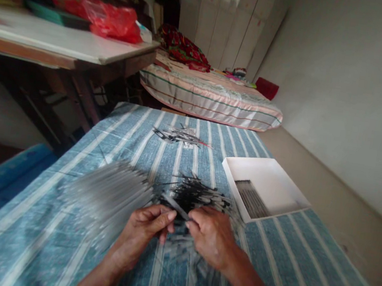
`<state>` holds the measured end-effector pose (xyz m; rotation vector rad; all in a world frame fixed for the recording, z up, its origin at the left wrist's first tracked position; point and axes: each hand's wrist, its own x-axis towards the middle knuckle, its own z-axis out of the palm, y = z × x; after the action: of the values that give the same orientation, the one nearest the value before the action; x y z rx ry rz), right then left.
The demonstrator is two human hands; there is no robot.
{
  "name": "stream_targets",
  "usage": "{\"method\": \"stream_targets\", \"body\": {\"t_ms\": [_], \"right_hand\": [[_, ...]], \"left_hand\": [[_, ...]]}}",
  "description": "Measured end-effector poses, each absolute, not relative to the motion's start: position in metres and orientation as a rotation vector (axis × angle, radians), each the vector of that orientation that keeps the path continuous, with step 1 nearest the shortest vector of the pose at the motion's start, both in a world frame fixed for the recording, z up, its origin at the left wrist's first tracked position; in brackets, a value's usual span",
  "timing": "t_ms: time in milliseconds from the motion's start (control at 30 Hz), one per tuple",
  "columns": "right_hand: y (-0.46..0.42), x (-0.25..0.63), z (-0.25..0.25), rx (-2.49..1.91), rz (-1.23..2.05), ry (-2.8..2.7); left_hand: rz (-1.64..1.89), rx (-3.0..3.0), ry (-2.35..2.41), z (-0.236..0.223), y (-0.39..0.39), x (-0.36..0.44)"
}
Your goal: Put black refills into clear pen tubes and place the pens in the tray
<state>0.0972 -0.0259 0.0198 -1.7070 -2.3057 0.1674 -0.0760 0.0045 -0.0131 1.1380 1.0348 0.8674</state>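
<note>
My right hand (212, 237) is closed on one end of a thin grey stick-like piece (175, 205), which slants up and left from its fingers. Close beside it, my left hand (150, 222) is pinched, thumb against fingertips; whatever it grips is too small and blurred to name. To the left lies a broad stack of slender translucent grey sleeves or tubes (109, 193). Just beyond the hands is a loose heap of thin black and grey sticks (201, 193). Blurred clear pieces (193, 252) are scattered under the right hand.
A white open box (277, 183) at the right holds a row of dark thin sticks (251, 200). Farther back on the striped tablecloth (136, 128) lies a smaller scattered bunch of sticks (183, 135). Beyond stand a bed (211, 96) and a side table (83, 47) with a red bag (112, 20).
</note>
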Motion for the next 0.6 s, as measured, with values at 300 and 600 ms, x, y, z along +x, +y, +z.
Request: {"method": "stream_targets", "body": {"t_ms": [300, 600], "right_hand": [[0.03, 0.286, 0.003, -2.534, 0.044, -1.793], [0.033, 0.337, -0.021, -2.587, 0.312, -1.926]], "left_hand": [[0.822, 1.21, 1.145, -0.014, 0.004, -0.07], [0.753, 1.274, 1.18, -0.021, 0.005, -0.067]]}}
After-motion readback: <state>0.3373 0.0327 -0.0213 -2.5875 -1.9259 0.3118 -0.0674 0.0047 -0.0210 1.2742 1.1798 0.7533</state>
